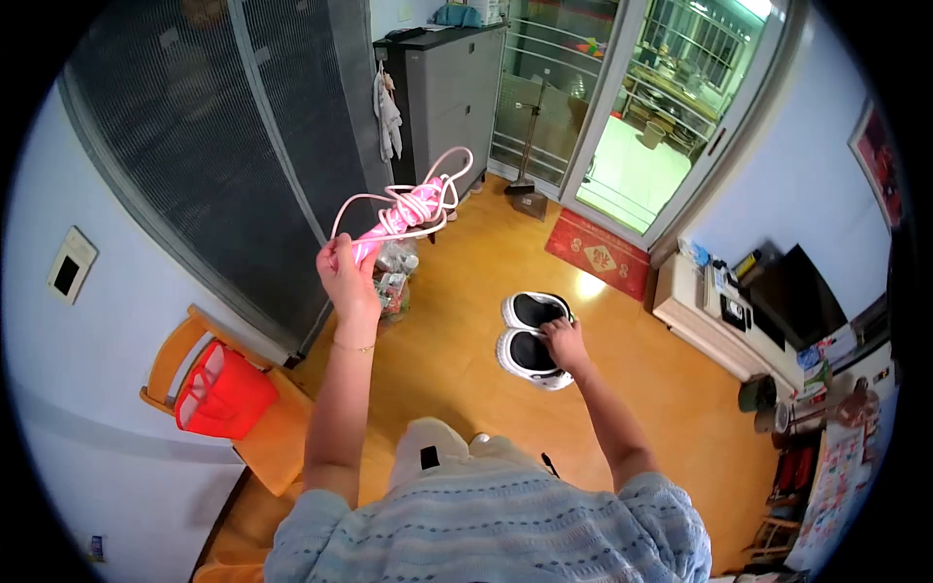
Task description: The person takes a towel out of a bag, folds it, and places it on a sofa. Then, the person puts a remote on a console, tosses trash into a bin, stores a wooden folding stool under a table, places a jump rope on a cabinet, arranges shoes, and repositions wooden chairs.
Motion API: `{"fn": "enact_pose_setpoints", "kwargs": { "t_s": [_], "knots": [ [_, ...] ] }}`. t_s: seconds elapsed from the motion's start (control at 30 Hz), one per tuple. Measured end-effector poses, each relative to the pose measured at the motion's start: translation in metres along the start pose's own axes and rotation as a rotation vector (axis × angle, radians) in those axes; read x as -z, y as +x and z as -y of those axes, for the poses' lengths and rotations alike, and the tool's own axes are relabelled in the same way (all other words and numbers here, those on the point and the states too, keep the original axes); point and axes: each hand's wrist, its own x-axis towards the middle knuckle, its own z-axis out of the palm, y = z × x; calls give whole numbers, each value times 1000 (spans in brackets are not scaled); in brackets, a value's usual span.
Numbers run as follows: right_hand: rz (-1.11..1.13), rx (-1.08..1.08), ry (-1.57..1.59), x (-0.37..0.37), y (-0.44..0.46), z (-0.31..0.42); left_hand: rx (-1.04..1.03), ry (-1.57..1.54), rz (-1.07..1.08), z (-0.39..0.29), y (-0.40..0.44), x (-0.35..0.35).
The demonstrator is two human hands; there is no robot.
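Note:
My left hand (348, 284) is raised at the left, its fingers closed around the pink handle end of a jump rope (412, 208). The pale pink cord is wound round the handles, and a few loops stick out. On the right, my right hand (565, 344) grips a pair of white shoes (530, 358) with black insoles, pinched together at one end. Both shoes have their openings facing up and lie side by side. Whether they hang above the floor or touch it, I cannot tell.
An orange chair (277, 428) carries a red bag (229, 394) at the left. Plastic bags (394, 291) lie by the dark sliding door. Ahead stand a grey cabinet (457, 107), a broom with dustpan (530, 202) and a red doormat (600, 255). A low TV stand (705, 316) lines the right wall.

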Motion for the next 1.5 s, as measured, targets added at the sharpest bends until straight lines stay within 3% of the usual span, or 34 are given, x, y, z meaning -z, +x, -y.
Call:
{"fn": "enact_pose_setpoints", "kwargs": {
  "t_s": [0.2,0.47,0.6,0.7,0.8,0.87,1.03,1.2,1.33,1.4,1.5],
  "knots": [
    [-47,128,5,3,158,-32,-115,104,-1,49,100,-30],
    [19,-4,31,-28,300,-76,-211,174,124,111,276,-112],
    [-110,-69,89,-33,342,-105,-347,285,276,144,381,-167],
    [-75,-136,110,-40,364,-127,-395,413,323,152,426,-229],
    [-4,-157,133,-47,393,-158,-339,293,444,167,487,-286],
    [30,-196,141,-47,418,-173,-424,171,552,171,516,-322],
    [-44,-171,179,-69,485,-236,-516,236,572,183,601,-407],
    [-6,-101,152,-69,543,-276,-566,386,531,206,661,-443],
    [2,-73,145,-67,584,-288,-566,407,550,220,676,-467],
    [-19,-52,185,-70,595,-290,-297,314,697,217,675,-477],
    [-20,-80,206,-69,605,-284,-195,369,726,210,638,-492]
  ]
}}
